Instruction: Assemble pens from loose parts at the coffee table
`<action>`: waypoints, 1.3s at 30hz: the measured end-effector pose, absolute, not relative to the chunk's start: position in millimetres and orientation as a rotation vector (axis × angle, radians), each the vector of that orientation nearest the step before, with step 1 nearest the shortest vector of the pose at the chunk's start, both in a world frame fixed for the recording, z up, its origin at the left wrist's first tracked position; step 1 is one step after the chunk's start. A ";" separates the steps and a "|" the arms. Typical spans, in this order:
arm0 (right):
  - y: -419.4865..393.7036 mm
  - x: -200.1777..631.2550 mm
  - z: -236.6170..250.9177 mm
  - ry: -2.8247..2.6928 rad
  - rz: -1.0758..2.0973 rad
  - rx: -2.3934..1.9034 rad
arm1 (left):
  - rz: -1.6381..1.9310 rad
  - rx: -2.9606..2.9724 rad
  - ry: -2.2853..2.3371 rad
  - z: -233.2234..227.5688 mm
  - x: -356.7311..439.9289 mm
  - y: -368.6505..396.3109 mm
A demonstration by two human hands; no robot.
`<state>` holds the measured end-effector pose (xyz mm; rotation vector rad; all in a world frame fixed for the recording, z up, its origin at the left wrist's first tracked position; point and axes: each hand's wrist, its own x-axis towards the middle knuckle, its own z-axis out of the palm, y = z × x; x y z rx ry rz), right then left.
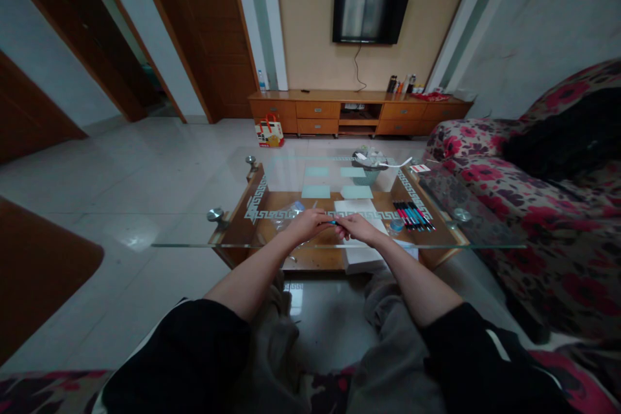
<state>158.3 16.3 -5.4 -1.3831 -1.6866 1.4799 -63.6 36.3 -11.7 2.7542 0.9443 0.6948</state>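
My hands meet over the near edge of the glass table (pixel 194 245), dead ahead at twelve o'clock. My left hand (pixel 306 224) is curled, fingers drawn in to the thumb, pinching one end of a thin blue pen (pixel 333 222). My right hand (pixel 358 228) is curled the same way and grips the other end, so the pen runs level between the two hands, just above the glass. Only a short bit of the pen shows in the gap; the rest is hidden inside my fingers, and I cannot tell whether it has a cap on.

Under my right hand lies a white sheet (pixel 356 207), with a white box (pixel 361 259) beneath it on the lower shelf. At two o'clock from my hands a row of pens (pixel 413 215), red, blue and black, lies side by side on the glass, well clear of my fingers. Just beside them, nearer to me, sits a small blue lid (pixel 396 225). At ten o'clock from my left hand a clear plastic bag (pixel 287 213) lies crumpled, near my knuckles.

Farther off at twelve o'clock four pale green pads (pixel 315 191) sit in two pairs, and behind them a basket (pixel 369 171) stands. A flowered sofa (pixel 533 220) runs along at three o'clock. Across the room a TV (pixel 371 11) hangs above a low cabinet (pixel 359 113), with a paper bag (pixel 270 132) on the floor before it.
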 end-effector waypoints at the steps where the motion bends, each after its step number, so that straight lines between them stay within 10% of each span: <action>1: 15.9 157.6 -5.8 -1.700 1.485 -1.370 | 0.691 2.764 0.941 -11.2 -63.8 36.6; 31: 17.4 172.3 -6.0 -1.750 1.398 -1.397 | 0.595 2.714 1.048 -8.2 -83.6 40.4; 39: 32.3 193.8 -8.2 -1.613 0.878 -1.351 | 0.727 2.623 1.154 -26.4 -101.1 52.7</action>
